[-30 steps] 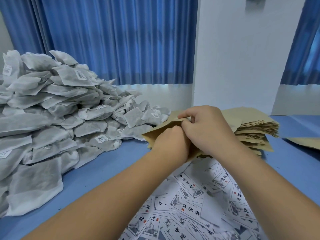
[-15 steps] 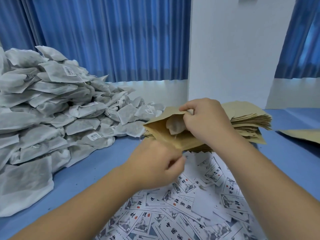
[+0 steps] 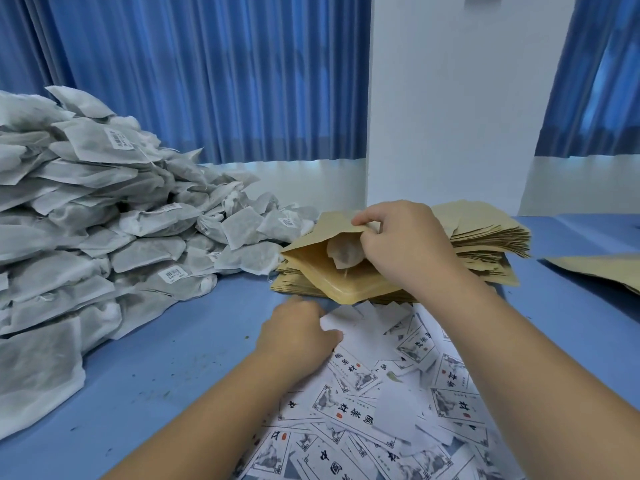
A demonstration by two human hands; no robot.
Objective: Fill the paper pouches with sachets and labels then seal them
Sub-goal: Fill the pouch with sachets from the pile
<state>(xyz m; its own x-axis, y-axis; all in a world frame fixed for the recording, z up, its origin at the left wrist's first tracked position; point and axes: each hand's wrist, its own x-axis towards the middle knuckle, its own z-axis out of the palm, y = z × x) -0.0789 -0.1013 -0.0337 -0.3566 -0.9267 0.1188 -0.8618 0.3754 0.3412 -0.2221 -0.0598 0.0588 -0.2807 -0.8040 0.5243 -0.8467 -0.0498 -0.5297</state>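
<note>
An open brown paper pouch (image 3: 311, 268) lies on top of the pouch stack (image 3: 491, 237), mouth facing me. A pale sachet (image 3: 343, 254) sits inside it. My right hand (image 3: 405, 244) pinches the pouch's upper lip and holds the mouth open. My left hand (image 3: 298, 336) is down on the scattered printed labels (image 3: 398, 403), fingers curled onto a white label (image 3: 332, 325) at the pile's near-left edge; whether it grips that label is hidden by the hand.
A tall heap of grey-white sachets (image 3: 104, 230) fills the left of the blue table (image 3: 166, 375). More brown pouches (image 3: 602, 268) lie at the right edge. A white pillar and blue curtains stand behind.
My left hand left the pouch mouth and dropped toward me onto the labels. The sachet now shows inside the pouch, which my right hand keeps open.
</note>
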